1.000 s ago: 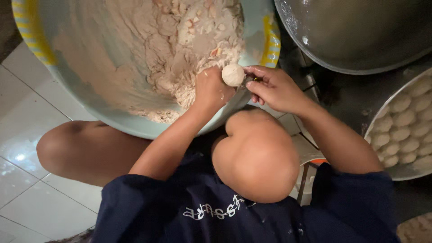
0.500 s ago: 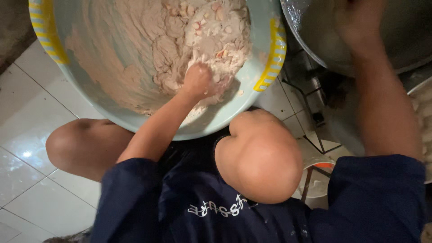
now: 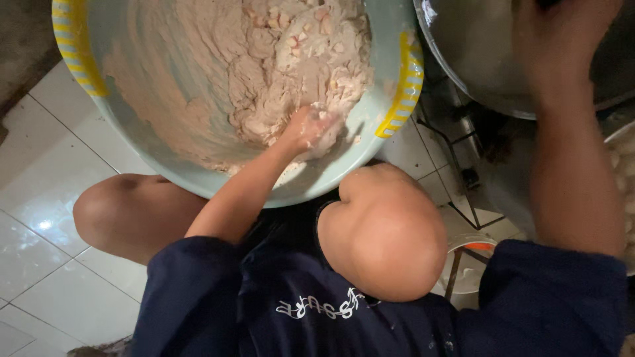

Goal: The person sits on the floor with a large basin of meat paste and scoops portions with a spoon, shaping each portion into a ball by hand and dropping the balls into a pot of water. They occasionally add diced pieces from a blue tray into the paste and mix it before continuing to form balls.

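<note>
While the left hand [image 3: 309, 127] digs, fingers closed in dough [image 3: 278, 73] (basin [image 3: 397, 73] on lap), the right hand [image 3: 562, 39] reaches over the pan [image 3: 476, 59], grip unclear; next, pinching off a lump.

This looks like a home kitchen where the work is done low on the floor. The floor [image 3: 40, 198] has glossy white tiles. A big plastic basin [image 3: 397, 86] holds pale dough [image 3: 264, 66], a metal pot [image 3: 476, 59] stands beside it, and a tray [image 3: 625, 165] carries small dough balls.
</note>
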Action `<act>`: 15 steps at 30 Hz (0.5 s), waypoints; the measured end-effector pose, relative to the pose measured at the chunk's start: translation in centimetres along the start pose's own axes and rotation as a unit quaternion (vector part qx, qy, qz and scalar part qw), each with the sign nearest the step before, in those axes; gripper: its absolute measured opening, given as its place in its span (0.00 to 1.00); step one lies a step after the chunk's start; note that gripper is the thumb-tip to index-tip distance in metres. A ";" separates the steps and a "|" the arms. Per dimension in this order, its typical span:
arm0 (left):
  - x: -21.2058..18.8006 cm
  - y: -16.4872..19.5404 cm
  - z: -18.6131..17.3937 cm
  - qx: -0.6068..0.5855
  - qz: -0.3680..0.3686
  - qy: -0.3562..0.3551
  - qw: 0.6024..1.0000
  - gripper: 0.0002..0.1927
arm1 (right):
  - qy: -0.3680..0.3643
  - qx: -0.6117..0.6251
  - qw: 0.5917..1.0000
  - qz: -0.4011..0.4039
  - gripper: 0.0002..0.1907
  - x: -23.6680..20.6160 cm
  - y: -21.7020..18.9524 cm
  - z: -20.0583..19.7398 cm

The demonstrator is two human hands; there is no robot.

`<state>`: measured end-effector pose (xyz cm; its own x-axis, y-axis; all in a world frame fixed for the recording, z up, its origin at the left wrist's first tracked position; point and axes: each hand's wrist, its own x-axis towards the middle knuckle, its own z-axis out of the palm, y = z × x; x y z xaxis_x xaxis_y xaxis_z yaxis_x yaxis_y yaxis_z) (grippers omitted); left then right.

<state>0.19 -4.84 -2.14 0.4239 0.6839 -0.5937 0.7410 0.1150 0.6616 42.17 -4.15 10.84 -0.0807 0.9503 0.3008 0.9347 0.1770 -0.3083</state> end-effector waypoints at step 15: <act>-4.8 8.8 -2.7 -0.054 0.254 0.228 0.938 0.09 | -0.313 0.345 0.851 0.243 0.26 -1.4 -20.2 -0.5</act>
<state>3.20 -5.17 7.79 0.4224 0.9049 0.0524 0.4356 -0.2533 0.8637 23.52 -9.16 17.11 -0.1131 0.8664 -0.4864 0.5015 -0.3729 -0.7807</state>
